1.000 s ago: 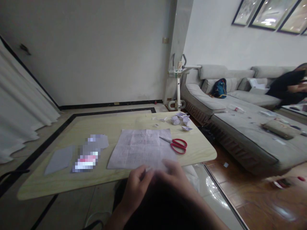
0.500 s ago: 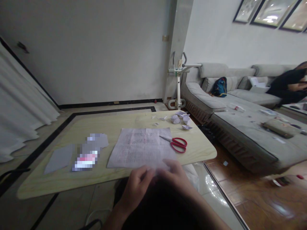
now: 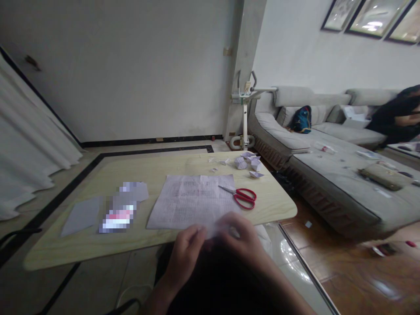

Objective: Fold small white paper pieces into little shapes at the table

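Close to the table's near edge, my left hand (image 3: 186,253) has its thumb and fingers pinched on a small piece of white paper (image 3: 211,230). My right hand (image 3: 242,234) grips the other side of that paper, its fingers curled and slightly blurred. The paper's exact shape is too smeared to make out. Just beyond both hands lies a large creased, printed sheet (image 3: 193,203). Red-handled scissors (image 3: 244,198) rest at its right edge, blades pointing left. Several folded white paper pieces (image 3: 248,162) sit at the table's far right corner.
On the left of the pale wooden table (image 3: 108,251) are a loose paper sheet (image 3: 82,214) and a pixelated object (image 3: 120,210). Small paper scraps (image 3: 225,162) lie at the back. A grey sofa (image 3: 331,183) with a seated person (image 3: 393,116) stands to the right.
My right hand has risen a little and its fingers have shifted over the paper. My left hand stays nearly in place, still pinching. The table items have not moved.
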Motion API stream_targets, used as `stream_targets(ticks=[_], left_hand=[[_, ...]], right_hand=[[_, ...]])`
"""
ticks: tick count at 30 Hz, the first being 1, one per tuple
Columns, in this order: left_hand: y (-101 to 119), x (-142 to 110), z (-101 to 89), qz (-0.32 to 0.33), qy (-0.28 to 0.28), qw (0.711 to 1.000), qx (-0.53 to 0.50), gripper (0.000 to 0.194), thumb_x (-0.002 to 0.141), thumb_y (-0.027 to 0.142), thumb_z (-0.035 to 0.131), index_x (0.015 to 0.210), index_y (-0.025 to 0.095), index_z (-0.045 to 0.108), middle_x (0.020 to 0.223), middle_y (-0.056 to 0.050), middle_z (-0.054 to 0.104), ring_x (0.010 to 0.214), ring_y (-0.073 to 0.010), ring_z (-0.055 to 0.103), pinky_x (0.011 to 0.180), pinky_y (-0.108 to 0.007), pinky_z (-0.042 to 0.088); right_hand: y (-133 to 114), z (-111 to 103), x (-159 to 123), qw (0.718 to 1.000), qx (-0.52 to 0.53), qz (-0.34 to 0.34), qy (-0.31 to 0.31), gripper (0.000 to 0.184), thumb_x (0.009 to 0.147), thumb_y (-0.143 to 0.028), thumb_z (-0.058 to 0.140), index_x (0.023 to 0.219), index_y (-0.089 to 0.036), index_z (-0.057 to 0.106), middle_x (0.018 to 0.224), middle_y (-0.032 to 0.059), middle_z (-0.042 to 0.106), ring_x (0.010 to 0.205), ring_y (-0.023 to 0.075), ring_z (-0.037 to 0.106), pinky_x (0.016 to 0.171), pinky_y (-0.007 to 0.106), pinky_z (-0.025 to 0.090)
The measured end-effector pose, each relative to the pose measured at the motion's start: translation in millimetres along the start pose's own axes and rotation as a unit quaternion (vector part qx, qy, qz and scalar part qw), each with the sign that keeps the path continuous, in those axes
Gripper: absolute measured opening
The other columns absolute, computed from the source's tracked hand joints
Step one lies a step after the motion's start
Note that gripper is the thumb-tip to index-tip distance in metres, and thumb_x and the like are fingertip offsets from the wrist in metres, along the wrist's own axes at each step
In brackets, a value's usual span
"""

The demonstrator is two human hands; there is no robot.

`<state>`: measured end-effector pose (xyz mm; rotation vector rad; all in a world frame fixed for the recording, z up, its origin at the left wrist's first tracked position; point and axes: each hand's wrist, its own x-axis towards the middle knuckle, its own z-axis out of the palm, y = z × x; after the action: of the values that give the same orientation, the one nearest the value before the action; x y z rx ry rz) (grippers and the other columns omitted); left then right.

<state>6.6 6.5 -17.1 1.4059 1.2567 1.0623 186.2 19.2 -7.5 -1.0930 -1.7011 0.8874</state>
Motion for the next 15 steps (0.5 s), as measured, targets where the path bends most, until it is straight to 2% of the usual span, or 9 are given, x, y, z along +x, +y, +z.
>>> stream_targets(ticks=[2, 7, 11, 15], left_hand=[[-0.5, 1.6, -0.5, 0.015, 0.008, 1.0, 0.003, 0.033, 0.089, 0.039, 0.051, 0.064, 0.018, 0.057, 0.057, 0.002, 0.058, 0.056, -0.0155, 0.059, 0.053, -0.023, 0.047], [1.7, 7.8, -2.4, 0.031, 0.012, 0.999, 0.0, 0.021, 0.085, 0.036, 0.058, 0.086, 0.018, 0.068, 0.075, -0.001, 0.068, 0.07, -0.0183, 0.065, 0.063, -0.025, 0.052], [5.9, 10.5, -1.9, 0.049, 0.003, 0.997, 0.051, 0.023, 0.087, 0.033, 0.057, 0.074, 0.017, 0.067, 0.066, 0.0, 0.063, 0.067, -0.0169, 0.059, 0.06, -0.023, 0.048], [7.2, 10.7, -2.8, 0.029, 0.019, 0.999, 0.037, 0.026, 0.086, 0.035, 0.057, 0.069, 0.017, 0.064, 0.063, 0.002, 0.058, 0.064, -0.0156, 0.055, 0.057, -0.021, 0.044]], right_hand=[[1.3, -0.1, 0.8, 1.0, -0.007, -0.022, -0.018, 0.003, 0.083, -0.018, 0.062, 0.082, -0.017, 0.065, 0.079, 0.0024, 0.066, 0.074, 0.0165, 0.059, 0.069, 0.026, 0.047], [1.3, 0.5, 1.1, 0.999, -0.011, -0.033, -0.042, 0.01, 0.088, -0.017, 0.058, 0.08, -0.017, 0.063, 0.077, 0.0022, 0.063, 0.071, 0.0152, 0.057, 0.066, 0.025, 0.046], [-3.6, 0.0, 0.0, 0.996, -0.012, -0.063, -0.065, 0.013, 0.093, -0.017, 0.052, 0.084, -0.018, 0.061, 0.081, 0.0034, 0.061, 0.075, 0.0152, 0.057, 0.069, 0.026, 0.048], [-3.3, 0.3, -2.7, 0.989, -0.054, -0.104, -0.088, 0.016, 0.095, -0.016, 0.047, 0.09, -0.02, 0.062, 0.095, 0.0065, 0.061, 0.084, 0.0166, 0.058, 0.075, 0.027, 0.05]])
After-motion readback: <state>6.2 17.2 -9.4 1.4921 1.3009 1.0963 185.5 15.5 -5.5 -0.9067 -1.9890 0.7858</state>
